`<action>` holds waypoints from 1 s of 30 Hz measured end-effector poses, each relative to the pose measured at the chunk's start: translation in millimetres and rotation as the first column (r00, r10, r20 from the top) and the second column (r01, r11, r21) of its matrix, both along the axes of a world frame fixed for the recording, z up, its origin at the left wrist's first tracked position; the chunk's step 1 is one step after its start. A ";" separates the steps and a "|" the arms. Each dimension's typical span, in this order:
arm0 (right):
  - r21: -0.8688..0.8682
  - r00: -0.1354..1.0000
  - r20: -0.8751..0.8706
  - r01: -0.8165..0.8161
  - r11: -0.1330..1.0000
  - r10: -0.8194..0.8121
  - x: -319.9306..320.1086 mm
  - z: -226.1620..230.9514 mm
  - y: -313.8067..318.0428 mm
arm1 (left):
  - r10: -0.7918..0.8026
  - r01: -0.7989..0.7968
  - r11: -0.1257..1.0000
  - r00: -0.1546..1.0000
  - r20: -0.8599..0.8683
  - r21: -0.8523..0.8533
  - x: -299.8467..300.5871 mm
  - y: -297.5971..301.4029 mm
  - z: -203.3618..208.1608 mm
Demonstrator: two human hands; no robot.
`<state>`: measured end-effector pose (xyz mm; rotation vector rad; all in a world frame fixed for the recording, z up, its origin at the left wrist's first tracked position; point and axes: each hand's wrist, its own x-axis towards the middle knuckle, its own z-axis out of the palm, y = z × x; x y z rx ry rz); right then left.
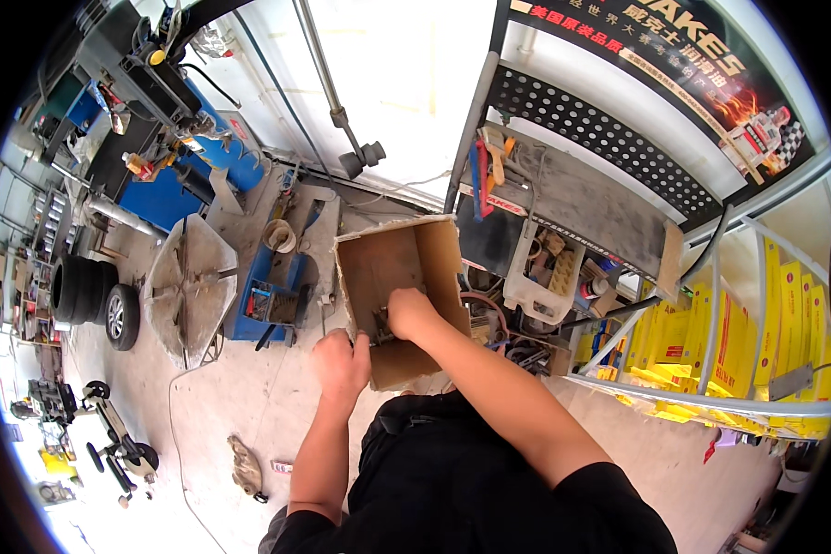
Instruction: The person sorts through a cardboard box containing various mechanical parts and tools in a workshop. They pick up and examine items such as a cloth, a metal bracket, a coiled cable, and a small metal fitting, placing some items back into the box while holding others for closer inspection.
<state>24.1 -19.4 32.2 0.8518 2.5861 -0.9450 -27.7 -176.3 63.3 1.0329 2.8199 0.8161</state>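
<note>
An open cardboard box (395, 247) with ragged, torn top edges stands in front of my body. My left hand (342, 360) is closed on the box's near left edge, the thumb up against the cardboard. Reaching over the near side, my right hand (410, 315) is down inside the box with its fingers curled. Small greyish pieces lie by those fingertips, too small and shaded to name. Whatever the right fingers hold, if anything, is hidden.
To the left stands a tyre changer with a round metal turntable (191, 292); several tyres (85, 289) are beyond it. A tool bench (582, 198) with a pale plastic bin (543, 300) is at the right, beside a rack of yellow boxes (725, 337). A folded scooter (118, 439) lies at the lower left.
</note>
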 end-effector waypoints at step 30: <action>-0.963 0.763 0.211 0.271 0.005 -0.611 5.4 -90.1 35.5 | 0.017 0.005 0.997 0.952 0.304 -0.071 -0.3 0.6 -36.6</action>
